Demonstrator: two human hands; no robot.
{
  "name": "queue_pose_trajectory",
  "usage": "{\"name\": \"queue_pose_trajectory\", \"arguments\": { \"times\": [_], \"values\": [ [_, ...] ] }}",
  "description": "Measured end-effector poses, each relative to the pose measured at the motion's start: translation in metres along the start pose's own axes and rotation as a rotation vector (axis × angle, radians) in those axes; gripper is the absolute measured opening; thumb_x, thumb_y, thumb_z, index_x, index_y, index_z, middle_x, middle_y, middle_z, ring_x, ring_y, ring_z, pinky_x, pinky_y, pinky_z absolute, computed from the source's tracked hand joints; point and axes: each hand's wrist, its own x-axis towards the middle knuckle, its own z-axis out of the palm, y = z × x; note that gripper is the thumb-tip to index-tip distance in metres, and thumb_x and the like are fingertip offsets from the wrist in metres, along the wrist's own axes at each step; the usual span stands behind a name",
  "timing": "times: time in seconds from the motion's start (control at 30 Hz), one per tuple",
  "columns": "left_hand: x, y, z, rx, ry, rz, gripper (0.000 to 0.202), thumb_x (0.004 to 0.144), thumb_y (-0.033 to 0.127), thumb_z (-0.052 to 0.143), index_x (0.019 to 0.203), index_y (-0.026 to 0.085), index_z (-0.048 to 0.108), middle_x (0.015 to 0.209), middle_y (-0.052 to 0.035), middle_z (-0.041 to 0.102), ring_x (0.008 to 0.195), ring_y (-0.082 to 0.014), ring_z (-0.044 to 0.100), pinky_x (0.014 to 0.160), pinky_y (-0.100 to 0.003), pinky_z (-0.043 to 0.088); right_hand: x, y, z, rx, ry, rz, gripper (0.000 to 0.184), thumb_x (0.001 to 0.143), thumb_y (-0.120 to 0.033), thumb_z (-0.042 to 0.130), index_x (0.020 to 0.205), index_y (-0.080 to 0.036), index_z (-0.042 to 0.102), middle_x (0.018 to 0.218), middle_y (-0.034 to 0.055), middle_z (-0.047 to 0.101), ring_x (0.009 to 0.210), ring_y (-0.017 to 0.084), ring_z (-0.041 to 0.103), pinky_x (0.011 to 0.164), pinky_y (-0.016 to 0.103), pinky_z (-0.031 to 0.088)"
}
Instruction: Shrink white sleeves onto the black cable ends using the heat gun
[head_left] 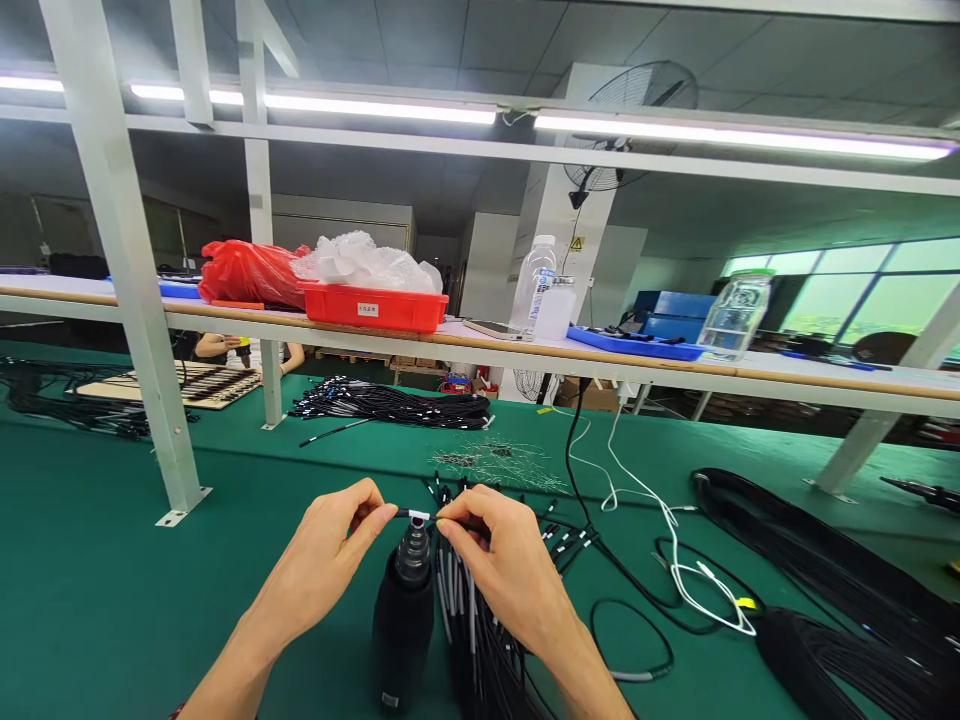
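Spread across a green work mat (112, 600), coils of black cable (825, 570) off to the right, a looped white cord (675, 560) just beside them, and a second bundle of black cables (390, 405) farther ahead, near a white steel shelf post (150, 400). Beyond the shelf, a co-worker's forearms (217, 345) above a wooden board (187, 385) laid with cables. Directly below the hands, an upright black cylinder (403, 610) with a ribbed tip, and touching its right side, a bunch of black leads (480, 620) with grey ends. Held in a tight pinch between the left hand (322, 560) and the right hand (510, 570), a short black lead (416, 515) with a white band, level and just above the ribbed tip, both sets of fingers closed on it. Up on the shelf (480, 345), a red plastic crate (375, 308) heaped with clear bubble wrap (367, 262), and a blue tray (630, 345) carrying small dark items, too small to tell apart.
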Motion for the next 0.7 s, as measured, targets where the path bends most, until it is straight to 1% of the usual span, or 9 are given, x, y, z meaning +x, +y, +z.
{"name": "queue_pose_trajectory", "arguments": {
  "times": [0.1, 0.2, 0.27, 0.33, 0.43, 0.5, 0.6, 0.7],
  "values": [
    [0.0003, -0.0012, -0.0007, -0.015, 0.006, 0.022, 0.038, 0.096, 0.053, 0.042, 0.075, 0.023, 0.046, 0.067, 0.0055, 0.042, 0.064, -0.0153, 0.035, 0.059, -0.027, 0.026, 0.0001, -0.0003, -0.0003, -0.016, -0.007, 0.017, 0.018, 0.088, -0.008, 0.06, 0.078, -0.019, 0.07, 0.077, -0.0005, 0.064, 0.069, 0.014, 0.058, 0.061, 0.025, 0.04],
    [-0.0001, -0.001, -0.0007, -0.017, 0.018, 0.038, 0.031, 0.096, 0.049, 0.045, 0.079, 0.023, 0.048, 0.073, 0.0052, 0.046, 0.067, -0.0154, 0.038, 0.061, -0.026, 0.027, -0.0012, -0.0004, -0.001, -0.061, -0.013, 0.02, 0.017, 0.09, -0.009, 0.059, 0.083, -0.019, 0.07, 0.081, 0.0006, 0.065, 0.074, 0.016, 0.06, 0.066, 0.027, 0.042],
    [-0.001, 0.0009, -0.0009, -0.022, 0.022, 0.039, 0.029, 0.095, 0.049, 0.046, 0.081, 0.023, 0.049, 0.075, 0.005, 0.048, 0.069, -0.0154, 0.039, 0.061, -0.026, 0.028, -0.0027, -0.0005, -0.0017, -0.098, -0.013, 0.01, 0.017, 0.092, -0.01, 0.058, 0.083, -0.019, 0.069, 0.082, 0.0012, 0.065, 0.075, 0.016, 0.06, 0.067, 0.028, 0.041],
    [-0.0019, 0.0033, -0.0017, -0.046, 0.017, 0.026, 0.033, 0.096, 0.053, 0.043, 0.08, 0.024, 0.048, 0.074, 0.0049, 0.047, 0.067, -0.0155, 0.038, 0.06, -0.026, 0.028, -0.0041, -0.001, -0.0024, -0.114, -0.005, -0.004, 0.018, 0.093, -0.012, 0.057, 0.081, -0.019, 0.068, 0.081, 0.0008, 0.064, 0.074, 0.017, 0.059, 0.067, 0.028, 0.04],
    [-0.0023, 0.0053, -0.0031, -0.065, 0.007, -0.01, 0.046, 0.096, 0.061, 0.034, 0.071, 0.023, 0.043, 0.066, 0.0049, 0.043, 0.061, -0.0153, 0.035, 0.057, -0.027, 0.027, -0.0053, -0.0031, -0.0035, -0.097, 0.011, -0.018, 0.02, 0.094, -0.013, 0.058, 0.078, -0.02, 0.067, 0.078, -0.0005, 0.063, 0.072, 0.016, 0.057, 0.066, 0.028, 0.039],
    [-0.0018, 0.0042, -0.0032, -0.043, -0.006, -0.021, 0.052, 0.096, 0.063, 0.03, 0.067, 0.022, 0.042, 0.064, 0.0044, 0.044, 0.06, -0.0153, 0.037, 0.057, -0.027, 0.028, -0.0055, -0.0045, -0.0038, -0.084, 0.009, -0.022, 0.02, 0.093, -0.012, 0.059, 0.077, -0.02, 0.068, 0.076, -0.0012, 0.062, 0.071, 0.015, 0.057, 0.065, 0.027, 0.039],
    [-0.0007, 0.0006, -0.0017, -0.017, -0.038, -0.01, 0.052, 0.097, 0.061, 0.03, 0.066, 0.022, 0.043, 0.063, 0.0038, 0.046, 0.061, -0.0156, 0.041, 0.059, -0.028, 0.029, -0.0054, -0.0053, -0.0032, -0.06, -0.004, -0.02, 0.02, 0.092, -0.012, 0.06, 0.077, -0.02, 0.069, 0.076, -0.0016, 0.062, 0.069, 0.015, 0.056, 0.064, 0.027, 0.039],
    [-0.0002, -0.0012, 0.0002, -0.019, -0.034, 0.006, 0.048, 0.097, 0.058, 0.033, 0.066, 0.022, 0.04, 0.064, 0.0044, 0.043, 0.061, -0.0151, 0.037, 0.058, -0.028, 0.028, -0.005, -0.004, -0.002, -0.051, -0.009, -0.011, 0.019, 0.092, -0.011, 0.061, 0.077, -0.02, 0.07, 0.077, -0.0012, 0.062, 0.069, 0.014, 0.057, 0.064, 0.027, 0.039]
  ]
}}
